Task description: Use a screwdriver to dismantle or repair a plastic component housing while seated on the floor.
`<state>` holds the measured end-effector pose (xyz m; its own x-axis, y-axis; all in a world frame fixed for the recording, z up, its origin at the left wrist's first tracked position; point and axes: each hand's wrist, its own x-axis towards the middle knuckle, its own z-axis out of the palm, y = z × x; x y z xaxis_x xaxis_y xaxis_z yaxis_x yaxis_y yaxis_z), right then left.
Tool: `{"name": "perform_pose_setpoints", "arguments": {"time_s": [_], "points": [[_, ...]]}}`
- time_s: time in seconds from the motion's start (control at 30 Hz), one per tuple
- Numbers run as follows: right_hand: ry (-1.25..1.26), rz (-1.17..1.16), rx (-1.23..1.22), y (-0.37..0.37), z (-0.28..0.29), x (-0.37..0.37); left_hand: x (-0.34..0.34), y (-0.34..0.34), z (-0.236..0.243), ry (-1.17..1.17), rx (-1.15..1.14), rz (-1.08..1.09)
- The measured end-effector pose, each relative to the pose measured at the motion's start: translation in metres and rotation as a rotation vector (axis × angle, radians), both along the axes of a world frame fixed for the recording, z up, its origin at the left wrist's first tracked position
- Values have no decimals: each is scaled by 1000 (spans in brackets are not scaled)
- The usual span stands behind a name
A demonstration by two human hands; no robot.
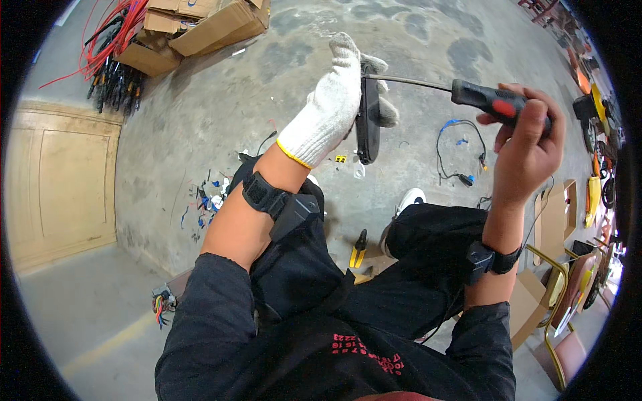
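My left hand (338, 97), in a white knit glove with a yellow cuff, is closed around a flat black device (368, 127) held on edge in front of me. Its gloved fingertips show on the far side of the device. Bare, my right hand (531, 137) grips the black and red handle of a screwdriver (481, 95). The metal shaft runs leftward, and its tip meets the upper part of the device. What the tip touches there is too small to make out.
Cardboard boxes (217, 30) and red cable (134, 20) lie at the far left, near a wooden door (73, 180). Yellow-handled pliers (359, 250) and a looped black cable (439, 150) are on the concrete floor. A gold-framed chair (558, 321) stands at the right.
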<state>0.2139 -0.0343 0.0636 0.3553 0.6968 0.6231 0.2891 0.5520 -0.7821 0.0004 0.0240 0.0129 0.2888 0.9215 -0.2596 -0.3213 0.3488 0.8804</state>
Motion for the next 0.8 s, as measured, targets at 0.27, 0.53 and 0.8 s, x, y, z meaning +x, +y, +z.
{"name": "perform_pose_setpoints", "arguments": {"time_s": [0.27, 0.53, 0.8], "points": [[-56, 8, -827, 10, 6, 21, -12, 0, -7, 204, 261, 15], [-290, 248, -36, 12, -4, 29, -11, 4, -9, 220, 78, -9], [29, 345, -896, 19, -15, 30, -29, 10, 2, 114, 95, -17]]}}
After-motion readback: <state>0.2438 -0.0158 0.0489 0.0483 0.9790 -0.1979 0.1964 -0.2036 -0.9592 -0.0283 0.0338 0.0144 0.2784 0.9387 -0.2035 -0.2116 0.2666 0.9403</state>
